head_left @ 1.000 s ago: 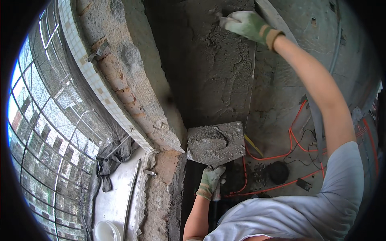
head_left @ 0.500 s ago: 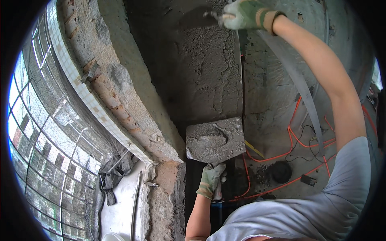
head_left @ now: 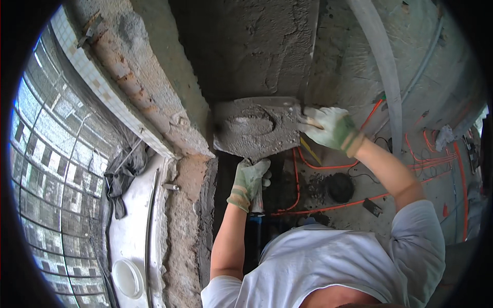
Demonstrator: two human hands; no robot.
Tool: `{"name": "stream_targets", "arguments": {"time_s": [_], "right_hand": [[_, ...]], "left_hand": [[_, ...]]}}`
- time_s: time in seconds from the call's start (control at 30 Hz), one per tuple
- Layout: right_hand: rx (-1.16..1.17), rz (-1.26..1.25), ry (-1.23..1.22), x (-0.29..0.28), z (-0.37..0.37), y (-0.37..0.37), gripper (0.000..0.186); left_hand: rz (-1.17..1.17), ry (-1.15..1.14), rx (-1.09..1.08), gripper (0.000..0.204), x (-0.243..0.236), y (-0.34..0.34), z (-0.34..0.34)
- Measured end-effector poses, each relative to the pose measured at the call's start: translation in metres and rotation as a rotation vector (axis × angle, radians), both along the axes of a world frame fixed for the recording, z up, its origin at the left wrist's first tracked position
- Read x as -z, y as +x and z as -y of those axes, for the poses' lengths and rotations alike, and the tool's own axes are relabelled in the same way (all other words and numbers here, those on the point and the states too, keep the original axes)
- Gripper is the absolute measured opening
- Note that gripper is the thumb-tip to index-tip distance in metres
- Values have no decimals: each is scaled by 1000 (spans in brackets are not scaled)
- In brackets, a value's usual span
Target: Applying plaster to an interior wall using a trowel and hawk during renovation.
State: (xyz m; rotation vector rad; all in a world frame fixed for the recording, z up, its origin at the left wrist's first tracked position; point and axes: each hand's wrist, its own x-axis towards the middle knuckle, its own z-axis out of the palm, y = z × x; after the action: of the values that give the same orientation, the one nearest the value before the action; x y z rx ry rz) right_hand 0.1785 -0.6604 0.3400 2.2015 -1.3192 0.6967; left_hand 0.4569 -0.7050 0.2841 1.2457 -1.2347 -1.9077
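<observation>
Mortar (head_left: 250, 126) lies in a wet grey heap on the square board (head_left: 257, 128) that I hold up in front of the rough plastered wall (head_left: 251, 46). My left hand (head_left: 249, 180), in a pale work glove, is clenched around the handle under the board, just below its lower edge. My right hand (head_left: 328, 127), gloved the same way, is closed on the handle of a trowel (head_left: 303, 119) whose blade meets the board's right edge, touching the mortar there. My bare forearms rise from my white shirt (head_left: 339, 267) at the lower edge of the view.

Just to the left of the board stands a brick pier (head_left: 154, 97) with crumbling render, its outer face lined with small pale tiles. Beyond it, further left, a netted opening (head_left: 51, 154) looks out on tall buildings. A dark cloth (head_left: 123, 174) hangs over the white ledge (head_left: 128, 231) below the pier, and a white round lid (head_left: 127, 277) lies lower on that ledge. To the right, orange cables (head_left: 328, 205) run across the concrete floor (head_left: 400, 169) past a round black object (head_left: 339, 187), and a grey pipe (head_left: 382, 77) climbs the wall.
</observation>
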Motion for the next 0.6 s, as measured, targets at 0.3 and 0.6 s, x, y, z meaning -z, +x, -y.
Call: {"name": "stream_targets", "arguments": {"time_s": [0.3,0.6], "right_hand": [[162,83,-27,16,18,34,27],[123,-159,-2,-24,-14,-15,39]], "left_hand": [[306,-297,-64,30,28,-31,-7],[-87,-129,70,21,-9,27,21]]}}
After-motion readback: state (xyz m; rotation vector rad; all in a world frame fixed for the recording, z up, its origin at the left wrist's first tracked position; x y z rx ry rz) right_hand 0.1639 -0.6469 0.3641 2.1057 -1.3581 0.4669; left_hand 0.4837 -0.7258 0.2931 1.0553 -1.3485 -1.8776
